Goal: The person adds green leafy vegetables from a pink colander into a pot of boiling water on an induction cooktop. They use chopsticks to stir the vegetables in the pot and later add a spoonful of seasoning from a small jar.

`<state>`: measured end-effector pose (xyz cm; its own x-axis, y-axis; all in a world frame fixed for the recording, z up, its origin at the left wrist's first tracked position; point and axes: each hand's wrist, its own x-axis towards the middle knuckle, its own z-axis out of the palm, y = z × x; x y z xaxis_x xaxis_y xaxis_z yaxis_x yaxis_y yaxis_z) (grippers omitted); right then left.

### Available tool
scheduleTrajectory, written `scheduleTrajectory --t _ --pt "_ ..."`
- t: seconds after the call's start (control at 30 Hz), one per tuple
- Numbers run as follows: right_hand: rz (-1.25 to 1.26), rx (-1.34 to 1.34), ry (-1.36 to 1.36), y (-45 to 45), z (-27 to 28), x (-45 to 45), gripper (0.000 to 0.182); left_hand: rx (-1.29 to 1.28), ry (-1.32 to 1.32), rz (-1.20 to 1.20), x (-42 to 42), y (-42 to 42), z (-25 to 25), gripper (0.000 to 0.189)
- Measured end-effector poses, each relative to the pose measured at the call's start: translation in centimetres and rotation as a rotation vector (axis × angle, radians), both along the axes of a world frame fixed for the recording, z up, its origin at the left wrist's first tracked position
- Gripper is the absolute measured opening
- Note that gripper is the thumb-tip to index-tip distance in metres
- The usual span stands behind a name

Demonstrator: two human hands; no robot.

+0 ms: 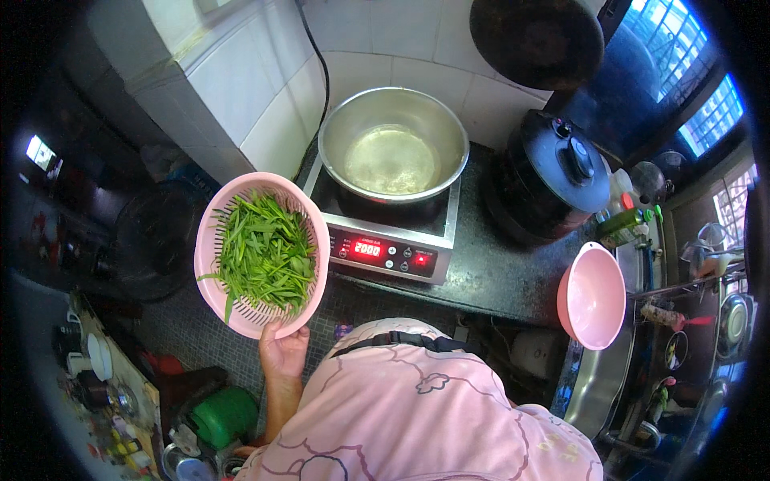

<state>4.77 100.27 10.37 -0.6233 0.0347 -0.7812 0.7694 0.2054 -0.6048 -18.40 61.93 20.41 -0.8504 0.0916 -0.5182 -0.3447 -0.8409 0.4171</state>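
Observation:
My left hand grips the near rim of a pink plastic colander, thumb over the edge. Cut leafy greens fill much of it, with a few leaves poking past the rim. To its right, a wide stainless steel pot sits on an induction cooker, whose control panel glows red. Shallow clear liquid covers the pot's bottom. My right hand is out of view.
A black electric pressure cooker stands on the dark countertop. Beyond it are a pink bowl beside the steel sink and a green bottle. A black cable runs down the tiled wall. A green gas cylinder stands lower left.

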Motion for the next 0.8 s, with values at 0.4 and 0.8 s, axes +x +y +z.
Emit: scheduleTrajectory --t 0.4,0.8 --pt "0.077 0.035 -0.01 0.1 -0.4 0.4 0.045 -0.016 0.051 -0.002 0.4 -0.2 0.4 0.039" --pt "0.172 0.072 0.026 0.5 -1.1 -0.9 0.046 0.004 0.062 0.007 0.5 0.1 1.1 0.04"
